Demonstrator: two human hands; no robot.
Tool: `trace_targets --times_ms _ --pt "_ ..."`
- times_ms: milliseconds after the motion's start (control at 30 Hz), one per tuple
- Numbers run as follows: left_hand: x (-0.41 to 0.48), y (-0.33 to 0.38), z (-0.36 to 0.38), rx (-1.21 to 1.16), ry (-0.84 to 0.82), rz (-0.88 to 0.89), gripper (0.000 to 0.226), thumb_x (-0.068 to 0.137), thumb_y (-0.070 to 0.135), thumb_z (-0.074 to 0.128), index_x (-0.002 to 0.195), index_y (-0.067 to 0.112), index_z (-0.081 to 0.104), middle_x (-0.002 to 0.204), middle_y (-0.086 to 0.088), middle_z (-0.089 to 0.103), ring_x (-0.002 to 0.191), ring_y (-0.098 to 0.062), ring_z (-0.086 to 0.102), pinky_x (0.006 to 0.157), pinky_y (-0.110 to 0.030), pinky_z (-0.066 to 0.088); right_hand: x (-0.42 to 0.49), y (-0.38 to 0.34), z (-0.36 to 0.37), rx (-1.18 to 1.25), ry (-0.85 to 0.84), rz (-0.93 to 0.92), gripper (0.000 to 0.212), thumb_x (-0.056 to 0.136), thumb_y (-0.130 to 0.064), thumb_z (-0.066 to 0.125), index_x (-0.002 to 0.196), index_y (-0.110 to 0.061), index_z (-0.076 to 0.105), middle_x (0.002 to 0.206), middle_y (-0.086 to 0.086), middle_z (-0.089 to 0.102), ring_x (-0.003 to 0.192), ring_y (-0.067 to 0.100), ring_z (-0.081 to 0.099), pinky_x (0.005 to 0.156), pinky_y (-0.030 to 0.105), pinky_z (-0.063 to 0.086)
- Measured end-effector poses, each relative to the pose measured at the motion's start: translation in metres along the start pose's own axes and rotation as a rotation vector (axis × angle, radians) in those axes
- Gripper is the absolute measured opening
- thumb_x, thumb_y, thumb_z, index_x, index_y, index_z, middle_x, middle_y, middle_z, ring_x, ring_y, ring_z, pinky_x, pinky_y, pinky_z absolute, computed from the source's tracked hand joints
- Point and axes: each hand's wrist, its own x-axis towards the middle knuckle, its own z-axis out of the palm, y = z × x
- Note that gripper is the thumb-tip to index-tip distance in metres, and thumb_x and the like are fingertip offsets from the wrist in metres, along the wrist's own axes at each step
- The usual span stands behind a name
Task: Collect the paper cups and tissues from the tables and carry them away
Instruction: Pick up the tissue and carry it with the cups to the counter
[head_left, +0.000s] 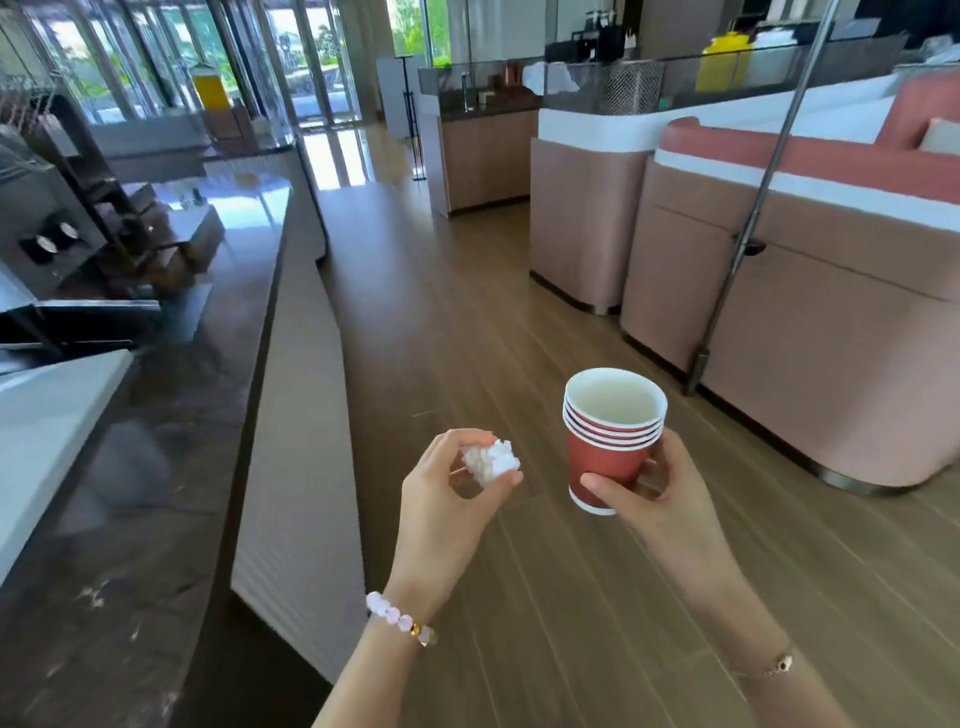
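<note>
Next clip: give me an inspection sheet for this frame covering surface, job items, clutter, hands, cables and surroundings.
Surface: dark stone counter along the left; wood plank floor ahead.
Job's things: stack of red paper cups, nested, top one looks empty; crumpled white tissue.
Clutter: dark machines and boxes on the counter, blurred.
Hands: left hand pinches the tissue; right hand grips the cup stack near its base.
Cables: nothing seen.
Surroundings: pink booth seating on the right, slanted metal pole, glass doors at the far end.
</note>
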Motion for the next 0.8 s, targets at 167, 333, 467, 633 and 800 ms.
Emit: trace_targets --times_ms 167,333,467,633,800 --pt "0.09 -0.012 0.035 0.001 0.046 -0.003 0.032 0.073 0.019 0.079 0.091 0.037 0.06 0.095 0.02 0.064 0.09 0.003 0.059 0.071 -0.005 0.045 0.109 0.005 0.003 0.018 -0.075 0.003 0.058 0.071 -0.007 0.08 0.119 -0.024 0.053 0.105 -0.005 0.07 0.092 0.005 0.068 0.072 0.013 0.051" --pt "0.164 -0.041 0.06 -0.008 0.068 -0.04 0.034 0.073 0.018 0.08 0.091 0.038 0.059 0.095 0.02 0.064 0.09 0.004 0.059 0.071 -0.004 0.044 0.197 0.02 0.009 0.011 -0.089 0.019 0.059 0.07 -0.006 0.081 0.119 -0.024 0.054 0.106 -0.006 0.07 0.093 0.003 0.068 0.072 0.011 0.05" --pt "0.235 -0.071 0.073 -0.011 0.077 -0.055 0.034 0.072 0.018 0.08 0.096 0.033 0.06 0.096 0.017 0.064 0.09 0.0 0.06 0.072 -0.006 0.046 0.268 0.039 0.023 0.006 -0.083 0.031 0.058 0.069 -0.005 0.081 0.118 -0.023 0.055 0.105 -0.005 0.07 0.093 0.004 0.068 0.072 0.012 0.051" --pt "0.342 -0.12 0.08 -0.029 0.117 -0.056 0.034 0.072 0.017 0.08 0.097 0.03 0.06 0.097 0.014 0.065 0.089 -0.003 0.062 0.071 -0.007 0.046 0.377 0.062 0.059 -0.015 -0.095 0.026 0.056 0.069 -0.008 0.081 0.116 -0.024 0.056 0.101 -0.01 0.071 0.091 0.004 0.068 0.071 0.011 0.05" --pt "0.472 -0.164 0.076 -0.041 0.117 -0.073 0.034 0.072 0.017 0.08 0.095 0.031 0.061 0.097 0.014 0.065 0.089 -0.003 0.062 0.072 -0.008 0.046 0.507 0.069 0.113 0.006 -0.108 0.016 0.06 0.07 -0.003 0.08 0.121 -0.02 0.054 0.107 -0.006 0.069 0.094 0.003 0.067 0.071 0.01 0.05"
